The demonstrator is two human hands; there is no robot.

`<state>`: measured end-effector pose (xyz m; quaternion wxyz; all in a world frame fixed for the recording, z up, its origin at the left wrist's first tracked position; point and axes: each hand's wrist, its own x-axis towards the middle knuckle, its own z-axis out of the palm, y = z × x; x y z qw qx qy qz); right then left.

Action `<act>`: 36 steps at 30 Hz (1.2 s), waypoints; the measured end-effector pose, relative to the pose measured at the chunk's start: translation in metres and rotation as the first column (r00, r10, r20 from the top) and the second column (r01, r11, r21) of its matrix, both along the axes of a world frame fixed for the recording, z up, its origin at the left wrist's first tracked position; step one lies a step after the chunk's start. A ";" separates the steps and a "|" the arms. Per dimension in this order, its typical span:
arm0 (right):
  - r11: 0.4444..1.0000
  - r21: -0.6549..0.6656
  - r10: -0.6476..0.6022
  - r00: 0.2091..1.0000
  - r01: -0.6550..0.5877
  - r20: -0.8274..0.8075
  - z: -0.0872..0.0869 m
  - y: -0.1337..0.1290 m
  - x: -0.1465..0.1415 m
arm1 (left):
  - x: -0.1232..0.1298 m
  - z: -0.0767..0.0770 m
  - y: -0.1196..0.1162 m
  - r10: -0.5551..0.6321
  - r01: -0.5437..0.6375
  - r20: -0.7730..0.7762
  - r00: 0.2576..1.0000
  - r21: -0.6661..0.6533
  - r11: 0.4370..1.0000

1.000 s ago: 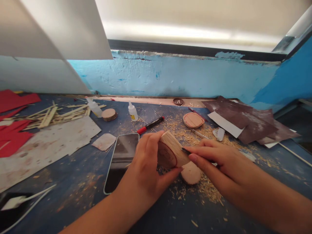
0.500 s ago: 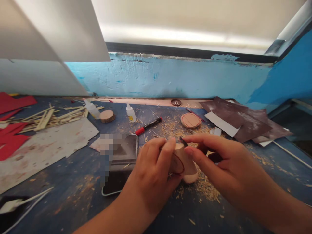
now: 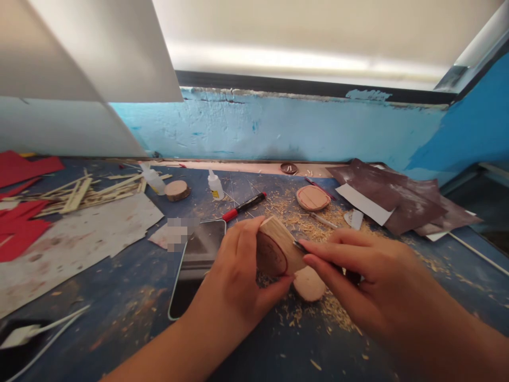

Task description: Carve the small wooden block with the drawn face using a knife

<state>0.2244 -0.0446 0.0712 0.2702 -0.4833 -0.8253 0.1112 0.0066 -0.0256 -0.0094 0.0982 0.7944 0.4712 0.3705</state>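
My left hand (image 3: 240,273) grips a pale wood block (image 3: 284,241) whose near face is darker and carries a red outlined oval. Fingers hold its top edge and the thumb lies at its lower edge. My right hand (image 3: 374,270) is closed around a small carving blade (image 3: 300,246), its dark metal tip touching or very near the block's right side; the handle is mostly hidden in the palm. Just below the block, a round wood slice (image 3: 310,284) lies among wood shavings (image 3: 338,307).
A phone (image 3: 177,303) lies left of my left hand. Farther back are a red and black marker (image 3: 244,206), a glue bottle (image 3: 215,187), another wood slice (image 3: 177,190) and a red-marked wood disc (image 3: 313,197). Dark sandpaper sheets (image 3: 413,199) lie right, thin wood sticks (image 3: 79,193) left.
My left hand has turned the wood block so its flat side and red-outlined face show more. The blade in my right hand sits slightly lower, and the round slice below is more exposed.
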 end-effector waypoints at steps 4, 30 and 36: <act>0.999 0.038 -0.019 1.000 0.018 0.006 -0.004 -0.002 -0.001 | 0.002 0.000 0.002 0.003 -0.002 -0.013 1.000 0.059 0.998; 0.988 0.153 -0.035 0.999 0.037 -0.017 0.004 0.000 0.003 | 0.001 0.002 0.008 0.041 -0.041 0.024 0.999 -0.024 0.999; 0.992 0.123 -0.014 1.000 0.012 0.016 -0.002 0.001 0.001 | 0.004 0.003 0.005 0.051 -0.050 -0.011 0.999 0.025 0.998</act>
